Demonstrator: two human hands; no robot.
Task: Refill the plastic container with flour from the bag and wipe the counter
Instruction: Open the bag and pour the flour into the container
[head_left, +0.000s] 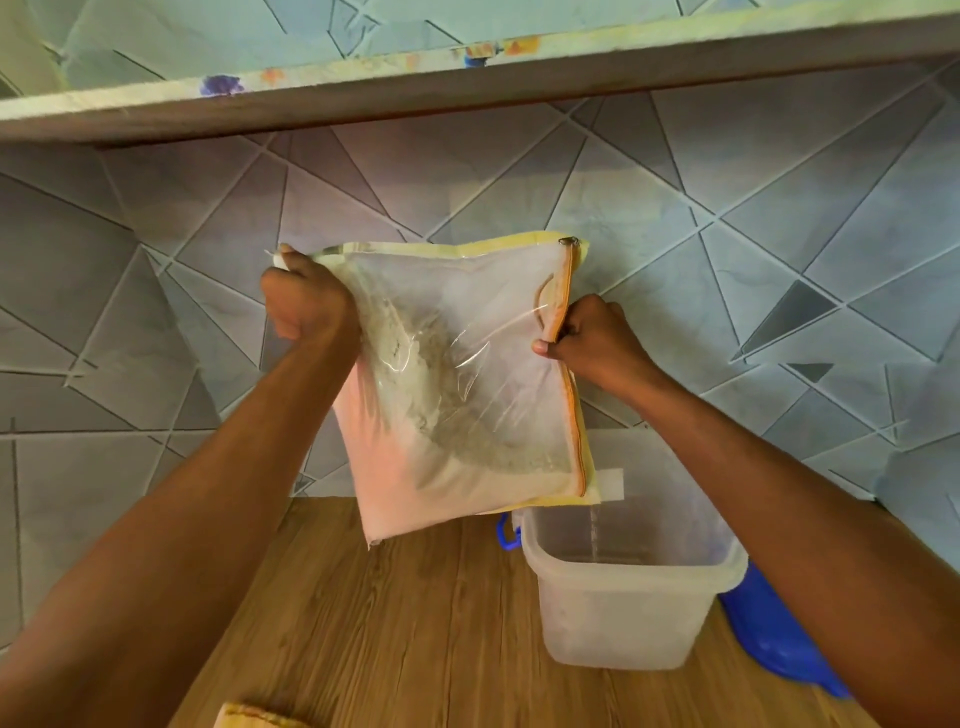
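Gripping flour bag between both hands, left, right, above open container.

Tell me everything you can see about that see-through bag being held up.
The bag is a clear plastic pouch with pale yellow trim and an orange zipper down its right edge. It hangs upright in the air before the tiled wall, above the wooden counter, with whitish flour settled in its lower half and dusting the inside. The left hand grips its upper left corner; the right hand pinches the zipper edge. Its lower right corner hangs above the open plastic container.
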